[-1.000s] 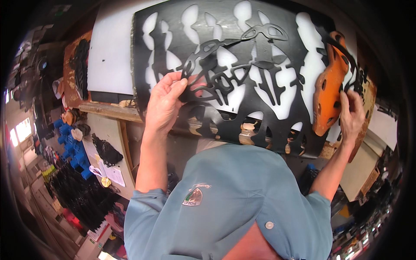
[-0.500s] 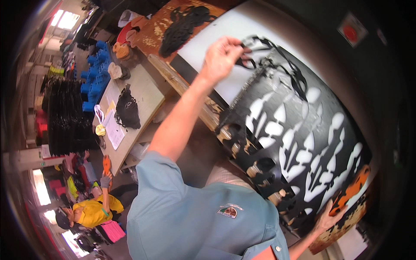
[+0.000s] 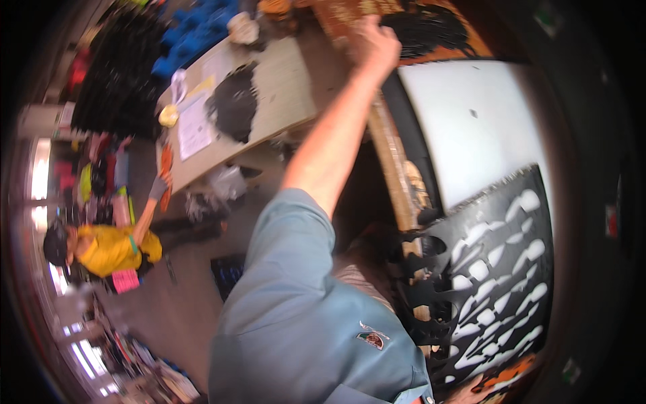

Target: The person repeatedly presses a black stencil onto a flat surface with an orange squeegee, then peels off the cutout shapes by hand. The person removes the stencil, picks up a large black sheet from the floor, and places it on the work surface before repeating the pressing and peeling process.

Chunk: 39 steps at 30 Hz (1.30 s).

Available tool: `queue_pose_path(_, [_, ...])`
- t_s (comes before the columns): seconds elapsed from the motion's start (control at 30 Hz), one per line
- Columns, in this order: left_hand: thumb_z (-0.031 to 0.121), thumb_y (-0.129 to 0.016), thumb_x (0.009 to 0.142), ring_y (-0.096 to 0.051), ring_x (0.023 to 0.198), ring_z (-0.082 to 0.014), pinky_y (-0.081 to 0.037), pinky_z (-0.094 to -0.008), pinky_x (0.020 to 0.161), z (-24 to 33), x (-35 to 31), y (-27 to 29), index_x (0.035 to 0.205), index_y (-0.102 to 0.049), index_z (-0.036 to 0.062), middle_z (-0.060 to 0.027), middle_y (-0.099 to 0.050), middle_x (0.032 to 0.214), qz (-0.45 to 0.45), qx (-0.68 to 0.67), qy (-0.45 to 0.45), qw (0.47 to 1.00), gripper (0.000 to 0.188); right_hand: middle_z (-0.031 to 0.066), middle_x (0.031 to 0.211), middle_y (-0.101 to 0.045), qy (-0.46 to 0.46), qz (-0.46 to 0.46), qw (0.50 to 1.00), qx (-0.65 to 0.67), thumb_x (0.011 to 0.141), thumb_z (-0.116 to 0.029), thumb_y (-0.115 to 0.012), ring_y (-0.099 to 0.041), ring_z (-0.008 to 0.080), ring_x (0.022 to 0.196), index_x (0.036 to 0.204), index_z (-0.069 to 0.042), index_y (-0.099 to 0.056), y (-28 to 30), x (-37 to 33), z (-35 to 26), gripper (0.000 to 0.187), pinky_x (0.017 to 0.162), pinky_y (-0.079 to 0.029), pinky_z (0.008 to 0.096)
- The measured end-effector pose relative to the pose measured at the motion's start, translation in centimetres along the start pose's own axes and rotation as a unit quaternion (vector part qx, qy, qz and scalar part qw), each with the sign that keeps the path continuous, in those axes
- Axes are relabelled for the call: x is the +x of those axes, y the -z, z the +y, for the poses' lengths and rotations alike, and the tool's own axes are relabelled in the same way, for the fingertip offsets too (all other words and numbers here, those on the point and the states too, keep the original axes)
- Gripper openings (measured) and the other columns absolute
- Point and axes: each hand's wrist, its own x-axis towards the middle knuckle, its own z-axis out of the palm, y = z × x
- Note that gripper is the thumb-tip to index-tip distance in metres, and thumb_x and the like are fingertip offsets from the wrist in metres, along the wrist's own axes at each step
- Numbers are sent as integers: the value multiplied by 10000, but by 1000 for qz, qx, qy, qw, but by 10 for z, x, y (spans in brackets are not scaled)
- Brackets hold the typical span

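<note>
My left hand (image 3: 375, 44) is stretched far up the view, fingers curled, at the left edge of a heap of black cut-out strips (image 3: 431, 34) on a worn orange-brown board. Whatever its fingers may hold is hidden by blur. Low on the right, my right hand (image 3: 468, 392) is partly out of view and closed on the edge of an orange cutting die (image 3: 508, 374). The die lies over the lower end of a black sheet (image 3: 494, 207) full of cut-out holes. White surface (image 3: 471, 108) shows through the holes and beyond the sheet's ragged edge.
A wooden edge (image 3: 387, 155) runs along the work surface. Farther left, a table (image 3: 282, 81) bears papers (image 3: 194, 128) and a black pile (image 3: 234, 104). Blue stacked parts (image 3: 192, 34) stand behind it. A person in yellow (image 3: 111, 249) holds an orange piece beside that table.
My left hand has moved from the sheet's far edge, where it held black strips, to the heap. The view has turned and shifted. My right hand stays at the orange die.
</note>
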Motion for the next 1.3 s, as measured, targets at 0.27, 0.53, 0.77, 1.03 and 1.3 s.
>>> queue_pose_path(0.27, [101, -712, 973, -726, 972, -371, -589, -460, 868, 118, -248, 158, 1137, -692, -18, -200, -724, 1059, -200, -278, -8, 940, 204, 200, 1617, -520, 127, -25, 990, 63, 1035, -417, -717, -496, 324, 1486, 1605, 1, -469, -63, 43, -64, 749, 1256, -331, 437])
queue_pose_path(0.53, [116, -708, 944, -587, 1300, -335, -393, -540, 1173, 150, -368, 171, 1041, -725, 40, -93, -691, 1159, -159, -239, -97, 953, 125, 181, 1614, -528, 206, -63, 969, 124, 1041, -395, -705, -496, 305, 1487, 1599, -11, -481, -86, 59, -92, 713, 1263, -303, 454])
queue_pose_path(0.77, [147, -676, 963, -576, 1297, -317, -389, -503, 1183, 146, -373, 161, 935, -746, 51, -79, -684, 1155, -140, -217, -120, 959, 122, 163, 1611, -535, 242, -75, 959, 128, 1047, -376, -695, -496, 289, 1487, 1594, -22, -491, -80, 45, -97, 683, 1269, -278, 468])
queue_pose_path(1.03, [189, -665, 990, -546, 1287, -319, -380, -503, 1178, 145, -374, 153, 968, -723, 35, -99, -643, 1164, -136, -226, -123, 957, 166, 143, 1607, -543, 257, -89, 957, 98, 1054, -354, -683, -497, 270, 1488, 1588, -34, -503, -71, 4, -90, 649, 1276, -250, 485])
queue_pose_path(1.3, [200, -744, 917, -481, 1339, -332, -327, -526, 1209, 143, -375, 146, 1008, -743, 22, -119, -608, 1212, -179, -230, -133, 947, 200, 123, 1604, -551, 269, -110, 954, 71, 1060, -333, -671, -497, 251, 1488, 1582, -46, -514, -65, -33, -105, 616, 1283, -222, 501])
